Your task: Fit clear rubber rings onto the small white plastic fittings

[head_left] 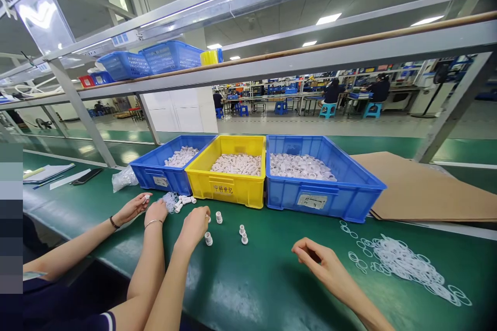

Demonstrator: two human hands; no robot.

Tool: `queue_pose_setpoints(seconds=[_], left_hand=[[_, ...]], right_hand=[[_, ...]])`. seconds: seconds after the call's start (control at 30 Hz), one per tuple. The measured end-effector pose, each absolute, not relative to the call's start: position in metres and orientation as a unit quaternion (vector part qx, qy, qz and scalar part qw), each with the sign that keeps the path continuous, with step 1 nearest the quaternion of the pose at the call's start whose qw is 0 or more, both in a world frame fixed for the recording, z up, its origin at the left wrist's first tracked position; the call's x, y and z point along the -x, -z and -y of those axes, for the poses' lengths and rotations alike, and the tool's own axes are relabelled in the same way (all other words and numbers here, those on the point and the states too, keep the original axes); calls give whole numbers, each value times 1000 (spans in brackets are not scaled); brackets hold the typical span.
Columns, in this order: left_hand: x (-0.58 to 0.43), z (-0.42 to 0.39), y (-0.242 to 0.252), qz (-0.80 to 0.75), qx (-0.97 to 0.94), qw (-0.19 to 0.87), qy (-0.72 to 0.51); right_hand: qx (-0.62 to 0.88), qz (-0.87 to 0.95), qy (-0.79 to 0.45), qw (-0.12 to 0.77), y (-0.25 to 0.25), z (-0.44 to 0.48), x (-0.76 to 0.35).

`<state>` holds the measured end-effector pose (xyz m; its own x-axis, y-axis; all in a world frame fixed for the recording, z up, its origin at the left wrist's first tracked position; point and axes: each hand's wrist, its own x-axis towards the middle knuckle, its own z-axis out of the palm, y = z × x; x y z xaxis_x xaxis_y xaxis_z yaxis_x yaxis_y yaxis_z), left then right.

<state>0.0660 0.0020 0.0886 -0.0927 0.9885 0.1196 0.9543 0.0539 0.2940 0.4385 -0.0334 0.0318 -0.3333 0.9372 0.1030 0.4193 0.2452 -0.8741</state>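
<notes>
Green bench: left hand curls over, fingers hidden, beside white fittings.

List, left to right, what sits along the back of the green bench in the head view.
Papers → black phone → clear plastic bag → left blue bin → yellow bin → right blue bin → cardboard sheet.

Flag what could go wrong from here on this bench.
The white fittings standing loose beside the left hand could be knocked over and roll. A co-worker's hand works very close, so hands may collide. The thin rings spread near the right hand could scatter or tangle.
</notes>
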Motion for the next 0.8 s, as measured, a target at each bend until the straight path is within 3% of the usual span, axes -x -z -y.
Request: queue_pose_setpoints(seconds=[0.37,0.5,0.63,0.8], left_hand=[[-136,6,-72,-660,-746,89,-19],[-149,3,-104,-660,-750,38,-33],[-180,-27,-154,-628,-764,-61,-137],[-211,-125,-185,-608,-774,-86,-153]], right_hand=[[474,714,-365,363,-47,38,-449],[509,681,-353,391,-61,34,-489],[555,629,-340,426,-70,19,-535],[597,686,-253,331,-48,13,-588]])
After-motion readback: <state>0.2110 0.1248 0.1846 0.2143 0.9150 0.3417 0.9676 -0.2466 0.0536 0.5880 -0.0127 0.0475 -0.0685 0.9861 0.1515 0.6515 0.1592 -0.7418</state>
